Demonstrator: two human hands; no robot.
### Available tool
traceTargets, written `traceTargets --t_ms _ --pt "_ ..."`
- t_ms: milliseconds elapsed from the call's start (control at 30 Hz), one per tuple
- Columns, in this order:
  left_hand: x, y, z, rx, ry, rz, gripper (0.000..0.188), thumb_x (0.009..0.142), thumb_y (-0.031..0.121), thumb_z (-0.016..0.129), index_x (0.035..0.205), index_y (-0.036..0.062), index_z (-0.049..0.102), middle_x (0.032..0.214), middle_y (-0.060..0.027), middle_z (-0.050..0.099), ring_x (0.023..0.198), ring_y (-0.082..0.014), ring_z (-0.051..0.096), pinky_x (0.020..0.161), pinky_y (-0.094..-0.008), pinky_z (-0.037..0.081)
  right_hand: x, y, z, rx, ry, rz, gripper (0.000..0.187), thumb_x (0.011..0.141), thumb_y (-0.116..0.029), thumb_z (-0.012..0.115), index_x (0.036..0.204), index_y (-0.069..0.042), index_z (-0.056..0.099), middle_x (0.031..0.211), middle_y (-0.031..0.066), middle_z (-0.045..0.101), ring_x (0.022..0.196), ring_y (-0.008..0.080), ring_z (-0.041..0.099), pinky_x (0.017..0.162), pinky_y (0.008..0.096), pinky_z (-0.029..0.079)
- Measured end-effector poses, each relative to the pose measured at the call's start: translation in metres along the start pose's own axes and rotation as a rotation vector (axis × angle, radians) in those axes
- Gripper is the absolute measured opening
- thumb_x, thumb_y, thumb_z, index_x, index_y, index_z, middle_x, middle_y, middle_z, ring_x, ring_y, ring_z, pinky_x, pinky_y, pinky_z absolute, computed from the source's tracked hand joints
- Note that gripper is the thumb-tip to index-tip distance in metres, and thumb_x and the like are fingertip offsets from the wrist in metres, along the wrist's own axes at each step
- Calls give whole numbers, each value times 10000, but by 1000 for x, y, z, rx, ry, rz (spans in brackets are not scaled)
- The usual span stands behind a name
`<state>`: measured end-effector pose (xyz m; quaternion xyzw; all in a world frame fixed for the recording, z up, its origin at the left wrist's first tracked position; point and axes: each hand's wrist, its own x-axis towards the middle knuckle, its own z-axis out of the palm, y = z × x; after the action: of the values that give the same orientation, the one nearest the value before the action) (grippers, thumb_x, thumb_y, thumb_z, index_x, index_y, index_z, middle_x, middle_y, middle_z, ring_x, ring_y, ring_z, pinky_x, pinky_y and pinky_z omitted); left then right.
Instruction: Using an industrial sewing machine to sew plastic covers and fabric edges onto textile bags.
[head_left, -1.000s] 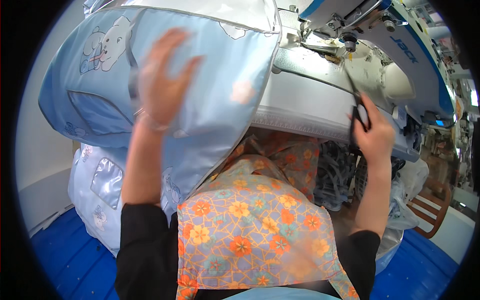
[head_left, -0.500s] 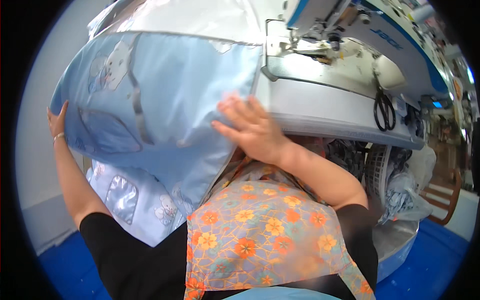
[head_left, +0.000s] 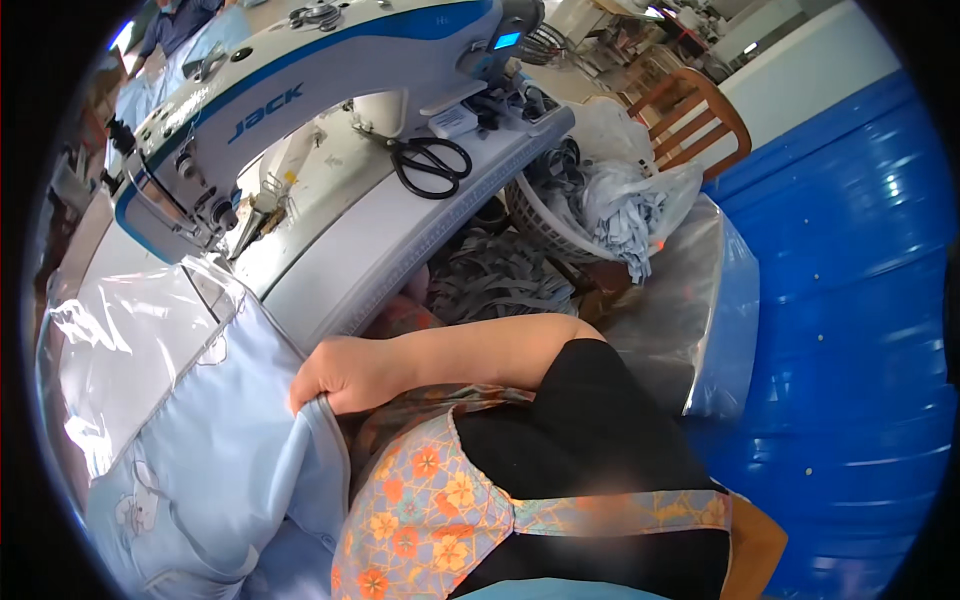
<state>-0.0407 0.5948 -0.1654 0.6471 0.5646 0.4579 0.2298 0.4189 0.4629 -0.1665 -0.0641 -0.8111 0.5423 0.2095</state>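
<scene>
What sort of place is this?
Looks like a sewing workshop: a large white-and-blue sewing machine, a basket heaped with fabric strips, and light blue fabric gripped in the person's right hand.

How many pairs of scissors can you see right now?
1. The black-handled scissors lie on the white sewing table, near the right end of the sewing machine; the right hand is apart from them, gripping the light blue fabric. Others could be hidden beneath it.

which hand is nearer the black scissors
Right, of what shows: the right hand grips the blue fabric, below and left of the black scissors in the picture; the left hand is out of view.
</scene>
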Motion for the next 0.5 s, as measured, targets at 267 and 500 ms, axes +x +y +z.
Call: traceTargets --t_ms 267,500 --pt "48 110 -31 -349 -182 143 435 858 269 593 1186 -12 547 1195 -144 574 1113 -250 536 961 -361 414 45 4 37 -480 -257 -135 174 849 -207 560 800 -46 608 840 160 644 682 405 604 608 478 492" --pt "51 209 -101 -528 -192 239 283 881 168 554 1106 3 601 1109 -114 621 1028 -221 585 905 -348 448 142 29 159 -43 -233 -281 275 833 -189 546 1048 -78 675 991 206 659 969 379 618 855 474 477"
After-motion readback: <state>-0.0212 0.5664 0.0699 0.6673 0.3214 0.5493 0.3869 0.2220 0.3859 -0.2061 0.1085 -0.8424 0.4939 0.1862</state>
